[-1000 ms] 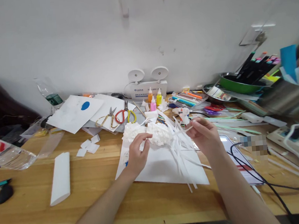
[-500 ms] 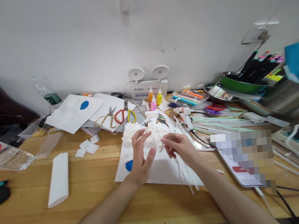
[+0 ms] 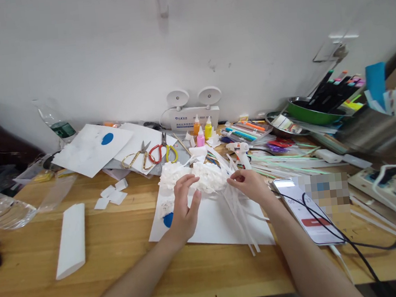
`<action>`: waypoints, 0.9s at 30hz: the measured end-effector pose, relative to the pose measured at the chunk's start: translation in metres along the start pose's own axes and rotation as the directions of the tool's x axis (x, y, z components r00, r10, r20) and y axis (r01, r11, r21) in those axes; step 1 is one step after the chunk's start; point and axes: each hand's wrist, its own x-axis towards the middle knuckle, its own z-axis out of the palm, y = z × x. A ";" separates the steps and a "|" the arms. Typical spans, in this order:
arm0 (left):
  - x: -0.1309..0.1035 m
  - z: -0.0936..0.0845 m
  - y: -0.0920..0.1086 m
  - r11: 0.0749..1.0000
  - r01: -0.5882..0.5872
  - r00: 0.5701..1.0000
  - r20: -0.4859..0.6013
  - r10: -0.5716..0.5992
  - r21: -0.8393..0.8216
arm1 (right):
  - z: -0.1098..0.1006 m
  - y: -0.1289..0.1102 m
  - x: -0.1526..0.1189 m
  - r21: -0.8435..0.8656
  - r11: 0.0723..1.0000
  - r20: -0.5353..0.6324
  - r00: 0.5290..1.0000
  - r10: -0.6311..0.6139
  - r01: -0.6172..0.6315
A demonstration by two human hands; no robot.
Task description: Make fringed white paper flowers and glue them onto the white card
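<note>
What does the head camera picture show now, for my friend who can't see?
A left hand, fingers spread, and a right hand, fingertips close together, are at bumpy white clumps and thin strips on white paper. Behind are scissors, small bottles and a white glue gun.

The wooden counter (image 3: pixel 127 286) bears a white sheet (image 3: pixel 222 225) near its middle, a folded white roll (image 3: pixel 72 240) to the left of that, small white squares (image 3: pixel 113 195) between the two and farther back, a bottle (image 3: pixel 6 211) at the far left, and a phone (image 3: pixel 309 215) right of the sheet
</note>
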 end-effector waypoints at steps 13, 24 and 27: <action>-0.003 -0.007 0.010 0.957 -0.282 0.948 0.175 0.267 0.069 | -0.023 -0.018 -0.027 0.663 0.746 0.400 0.814 -0.422 0.061; -0.007 -0.003 0.011 0.825 -0.556 0.830 0.123 0.544 0.103 | -0.006 -0.030 -0.033 0.788 0.603 0.506 0.693 -0.515 -0.127; -0.005 -0.006 0.017 0.939 -0.344 0.937 0.065 0.342 0.014 | -0.004 -0.029 -0.032 0.817 0.559 0.471 0.720 -0.509 -0.140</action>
